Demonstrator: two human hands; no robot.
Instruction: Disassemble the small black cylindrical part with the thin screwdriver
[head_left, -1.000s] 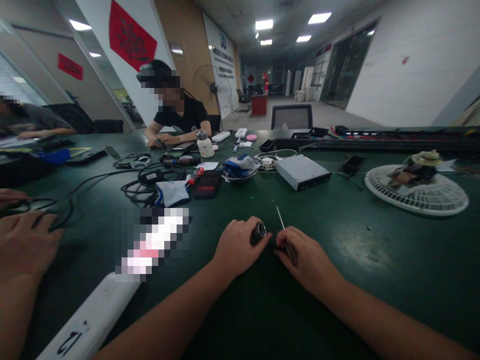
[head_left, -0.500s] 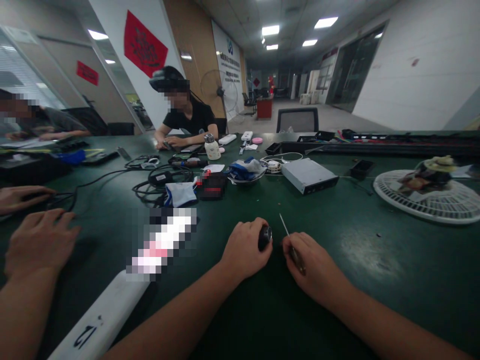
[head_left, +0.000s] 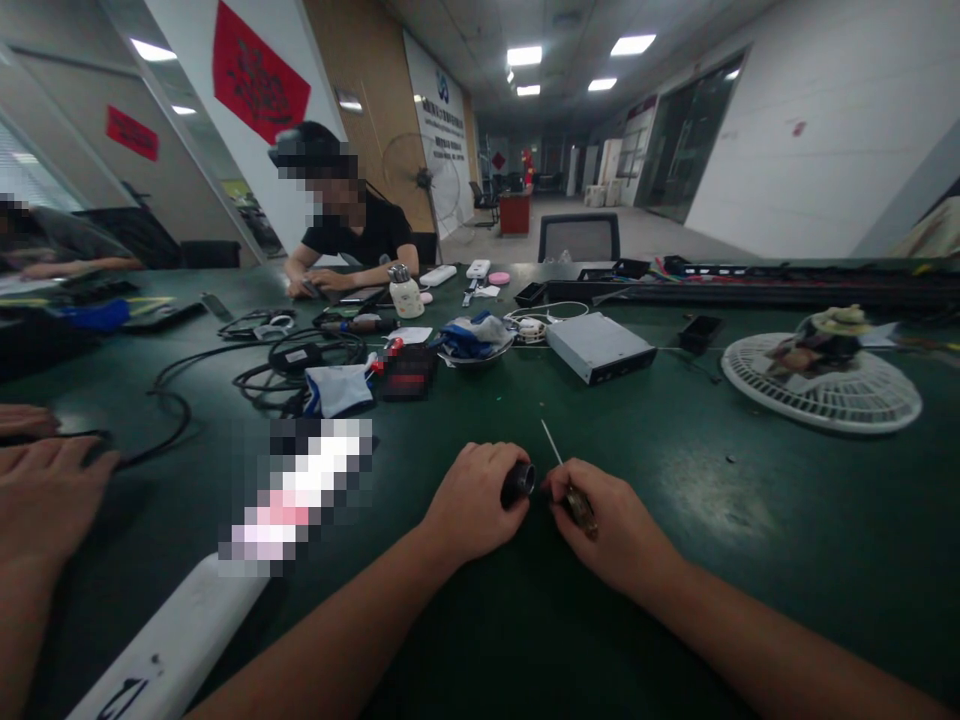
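Note:
Wrapped in my left hand (head_left: 480, 500) is a black cylindrical object (head_left: 519, 484), its round end facing right, low over the green table (head_left: 420, 620). My right hand (head_left: 607, 515), just to the right, holds a screwdriver (head_left: 579, 510) by its brownish see-through handle. The thin metal shaft points up and slightly left, away from me. A small gap parts the two hands. Whatever else the right fingertips may pinch is too dark to make out.
A long white device (head_left: 172, 620) lies at the left, beside another person's hands (head_left: 56, 490). Farther back are a cloth (head_left: 339, 388), a bowl (head_left: 480, 357), a grey metal drive (head_left: 600, 345) and a white fan grille (head_left: 817, 385). Another person (head_left: 352, 225) sits across the table.
The view has turned slightly to the right, so most things appear farther left. Both my hands keep their grips, and the black object's round end shows more openly.

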